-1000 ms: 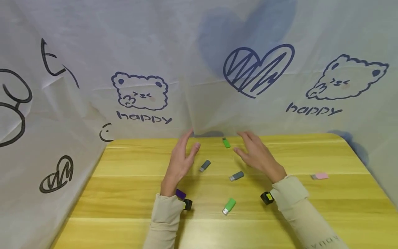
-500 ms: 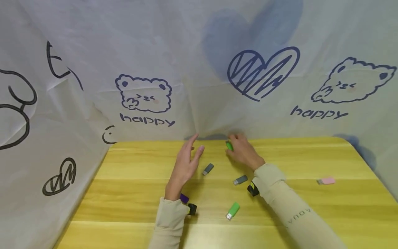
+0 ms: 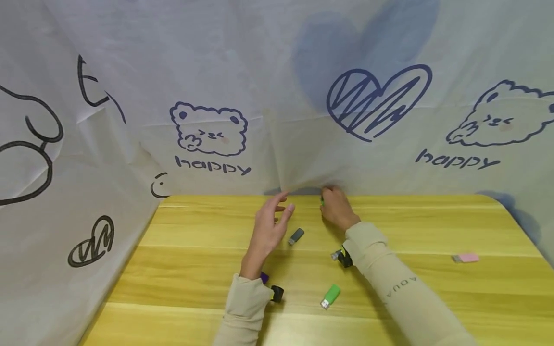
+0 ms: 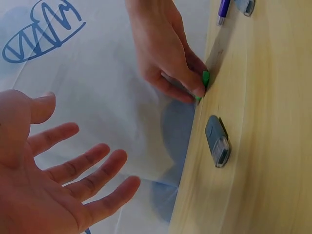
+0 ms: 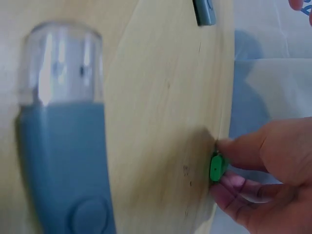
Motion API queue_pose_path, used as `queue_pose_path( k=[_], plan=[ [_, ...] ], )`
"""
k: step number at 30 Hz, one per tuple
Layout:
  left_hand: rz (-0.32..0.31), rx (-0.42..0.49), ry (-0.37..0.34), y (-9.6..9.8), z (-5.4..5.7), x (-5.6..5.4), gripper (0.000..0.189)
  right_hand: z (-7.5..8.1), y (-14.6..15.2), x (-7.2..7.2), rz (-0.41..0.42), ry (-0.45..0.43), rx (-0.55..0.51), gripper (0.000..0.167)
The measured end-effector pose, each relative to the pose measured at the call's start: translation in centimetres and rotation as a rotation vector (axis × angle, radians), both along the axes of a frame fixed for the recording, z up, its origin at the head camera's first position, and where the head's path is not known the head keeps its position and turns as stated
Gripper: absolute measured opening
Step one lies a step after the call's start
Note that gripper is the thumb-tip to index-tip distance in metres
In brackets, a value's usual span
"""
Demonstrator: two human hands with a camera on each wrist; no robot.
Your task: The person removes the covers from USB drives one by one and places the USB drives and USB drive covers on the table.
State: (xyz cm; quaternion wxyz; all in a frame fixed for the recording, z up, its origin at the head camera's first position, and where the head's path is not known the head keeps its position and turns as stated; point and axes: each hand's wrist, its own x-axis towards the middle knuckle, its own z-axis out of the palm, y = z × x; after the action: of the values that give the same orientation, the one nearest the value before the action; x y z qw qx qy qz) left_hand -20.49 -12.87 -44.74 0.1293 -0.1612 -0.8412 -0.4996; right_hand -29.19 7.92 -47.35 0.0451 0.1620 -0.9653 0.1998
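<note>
At the table's far edge, my right hand [image 3: 338,206] pinches a green USB stick [image 5: 217,167] between thumb and fingers, its end facing the camera in the right wrist view. The hand covers most of that stick in the head view. My left hand [image 4: 63,180] holds nothing, its fingers spread loosely and the palm turned inward. Nearest to it lies a grey USB stick [image 3: 296,236] with a clear cap. A second grey USB stick [image 5: 66,161] fills the left of the right wrist view; in the head view the right wrist camera partly hides it.
Another green USB stick [image 3: 331,295] lies nearer the front of the wooden table [image 3: 173,269]. A pink one [image 3: 466,258] is off to the right. Beside the left wrist a purple piece [image 3: 264,277] shows partly. A white cloth [image 3: 216,62] with drawings hangs behind.
My right hand has moved left to the far green USB stick and its fingers have closed on it. The left hand's fingers have bent slightly. The head view has shifted a little.
</note>
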Motion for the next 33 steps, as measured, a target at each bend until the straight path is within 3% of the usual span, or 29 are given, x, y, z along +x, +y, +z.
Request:
queue_pose_path(
  k=[7, 14, 18, 22, 29, 33],
  plan=[
    [-0.058, 0.078, -0.057, 1.2, 0.1, 0.2, 0.040, 0.3, 0.3, 0.5, -0.019, 0.003, -0.041, 0.007],
    [-0.084, 0.031, -0.036, 2.3, -0.2, 0.5, 0.038, 1.2, 1.7, 1.8, -0.062, 0.007, -0.174, 0.011],
    [-0.071, 0.030, -0.038, 2.5, 0.1, 0.6, 0.038, 2.3, 2.1, 2.8, -0.087, -0.015, -0.266, 0.020],
    [-0.060, 0.030, -0.044, 2.4, 0.4, 0.6, 0.039, 3.3, 2.2, 3.9, -0.099, 0.018, -0.350, 0.026],
    [-0.055, 0.045, -0.044, 2.0, 0.4, 0.6, 0.038, 4.4, 2.4, 6.1, -0.082, 0.090, -0.487, 0.023],
    [-0.058, 0.080, -0.053, 1.9, 0.4, 0.6, 0.036, 4.9, 2.5, 7.5, -0.085, 0.083, -0.563, 0.022]
  ],
)
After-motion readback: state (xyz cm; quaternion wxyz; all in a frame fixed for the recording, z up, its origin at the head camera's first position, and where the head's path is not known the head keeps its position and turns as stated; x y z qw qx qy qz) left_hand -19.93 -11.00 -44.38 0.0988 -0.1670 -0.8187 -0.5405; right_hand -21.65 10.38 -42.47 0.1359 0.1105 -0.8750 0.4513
